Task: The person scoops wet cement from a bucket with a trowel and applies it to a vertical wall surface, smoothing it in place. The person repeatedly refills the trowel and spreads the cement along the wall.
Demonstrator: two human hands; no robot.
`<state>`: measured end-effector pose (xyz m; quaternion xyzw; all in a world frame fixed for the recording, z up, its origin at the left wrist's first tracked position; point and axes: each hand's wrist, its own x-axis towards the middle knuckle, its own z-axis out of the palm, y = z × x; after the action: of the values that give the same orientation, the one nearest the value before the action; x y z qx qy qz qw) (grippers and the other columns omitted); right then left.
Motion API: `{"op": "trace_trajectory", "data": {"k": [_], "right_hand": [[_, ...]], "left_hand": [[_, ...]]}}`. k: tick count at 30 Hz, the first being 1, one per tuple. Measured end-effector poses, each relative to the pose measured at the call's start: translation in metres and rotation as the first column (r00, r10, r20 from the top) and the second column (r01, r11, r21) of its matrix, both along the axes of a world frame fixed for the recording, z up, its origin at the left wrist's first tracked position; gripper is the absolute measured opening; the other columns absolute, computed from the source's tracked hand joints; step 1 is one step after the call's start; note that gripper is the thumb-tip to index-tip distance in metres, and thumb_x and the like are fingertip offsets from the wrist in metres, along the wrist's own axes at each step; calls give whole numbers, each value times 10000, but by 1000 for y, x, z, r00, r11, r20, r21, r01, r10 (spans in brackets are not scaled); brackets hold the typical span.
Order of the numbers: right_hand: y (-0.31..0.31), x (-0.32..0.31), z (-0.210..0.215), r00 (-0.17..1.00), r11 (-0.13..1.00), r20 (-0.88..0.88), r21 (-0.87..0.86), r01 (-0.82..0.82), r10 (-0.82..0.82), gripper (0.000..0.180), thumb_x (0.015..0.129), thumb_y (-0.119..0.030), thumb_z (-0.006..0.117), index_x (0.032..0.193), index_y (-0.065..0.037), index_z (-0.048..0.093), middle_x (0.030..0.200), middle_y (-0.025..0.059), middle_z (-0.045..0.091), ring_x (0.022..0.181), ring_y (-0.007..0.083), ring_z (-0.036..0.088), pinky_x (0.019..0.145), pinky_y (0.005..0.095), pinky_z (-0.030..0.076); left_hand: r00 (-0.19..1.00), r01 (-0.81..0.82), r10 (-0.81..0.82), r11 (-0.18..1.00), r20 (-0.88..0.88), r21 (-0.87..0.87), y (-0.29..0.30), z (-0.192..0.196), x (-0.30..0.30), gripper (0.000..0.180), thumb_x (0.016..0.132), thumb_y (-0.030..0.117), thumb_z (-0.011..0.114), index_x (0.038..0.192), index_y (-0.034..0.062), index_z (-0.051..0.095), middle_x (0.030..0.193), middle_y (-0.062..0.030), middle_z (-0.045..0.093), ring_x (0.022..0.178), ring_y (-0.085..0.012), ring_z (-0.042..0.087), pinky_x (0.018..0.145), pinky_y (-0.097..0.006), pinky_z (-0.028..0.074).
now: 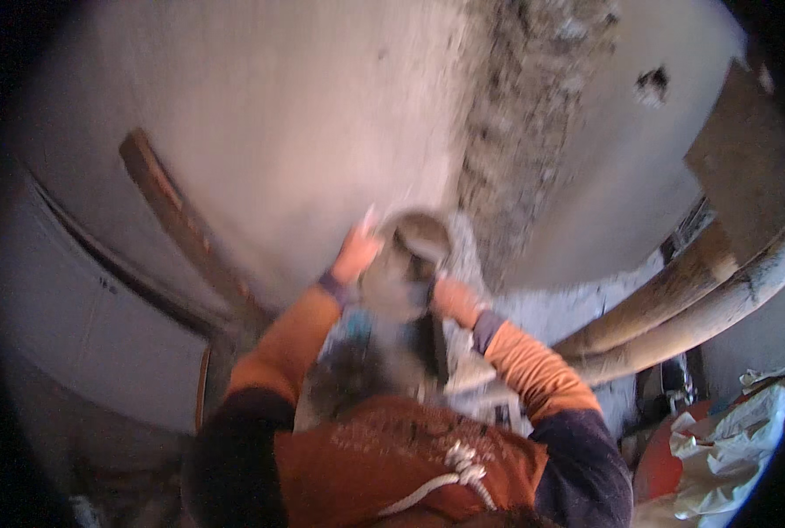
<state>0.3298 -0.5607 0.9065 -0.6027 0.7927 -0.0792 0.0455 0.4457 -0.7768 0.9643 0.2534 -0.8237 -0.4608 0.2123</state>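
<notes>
Between my hands is a round, mortar-grey pan [383, 286], blurred by motion, with dark wet-looking material in its far part. My left hand [357, 251] is at the pan's left rim, one finger pointing up and the others curled against the edge. On the right side, my right hand [456, 299] is closed around a dark handle; a pale, blade-like shape [426, 245] shows over the pan, and smearing hides whether the two join. Just beyond the pan, a smooth plastered wall [322, 114] meets a rough, unplastered strip [533, 132].
A wooden plank [177, 216] leans at the left, near a grey panel [102, 308]. Thick curved poles [674, 326] cross the right side below a brown board [748, 163]. Crumpled pale sheeting [731, 449] lies by a red object [660, 462] at lower right.
</notes>
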Motion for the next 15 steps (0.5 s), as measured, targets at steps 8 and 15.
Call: {"op": "trace_trajectory", "data": {"k": [8, 15], "right_hand": [[39, -64, -14, 703, 925, 627, 75, 373, -335, 256, 865, -218, 580, 918, 13, 677, 795, 219, 640, 703, 380, 643, 634, 459, 531], [75, -28, -20, -473, 971, 881, 111, 211, 2, 279, 990, -251, 518, 1157, -44, 603, 784, 42, 581, 637, 153, 573, 516, 305, 482]], "left_hand": [[965, 255, -261, 931, 12, -263, 22, 15, -80, 577, 736, 92, 584, 1309, 24, 576, 1264, -270, 595, 1106, -332, 613, 957, -363, 469], [915, 398, -389, 913, 106, -87, 54, 27, -106, 481, 787, 93, 594, 1260, 9, 606, 1076, -201, 687, 897, -242, 641, 824, -363, 505]]}}
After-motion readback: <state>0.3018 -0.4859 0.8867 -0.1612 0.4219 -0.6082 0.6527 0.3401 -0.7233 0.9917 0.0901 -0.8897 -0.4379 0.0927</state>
